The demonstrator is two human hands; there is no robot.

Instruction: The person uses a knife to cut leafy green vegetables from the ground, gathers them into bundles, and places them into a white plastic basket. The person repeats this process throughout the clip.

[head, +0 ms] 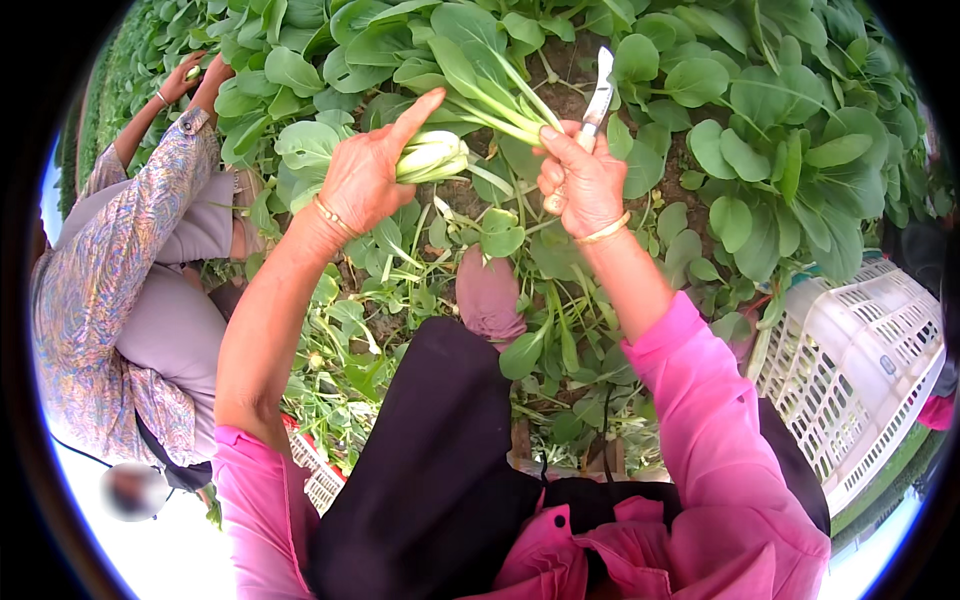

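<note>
My left hand (365,176) grips a bunch of pale-stemmed leafy greens (433,156), like bok choy, its index finger stretched out toward the upper right. In my right hand (589,180) is a small knife (600,90) with a curved blade pointing up. The thumb of that same hand pinches the stalk ends of another leafy plant (499,97), whose leaves reach up and left above the left hand's bunch. Part of the knife's handle is hidden by my fingers. Both hands are raised over the standing greens (780,150) of the bed.
A white slatted plastic crate (847,367) stands at my right. To the left a person in a patterned top (127,292) crouches, hands in the plants. Cut leaves and stalks (352,337) litter the soil by my shoe (489,292). A red-and-white crate (315,465) shows behind my left arm.
</note>
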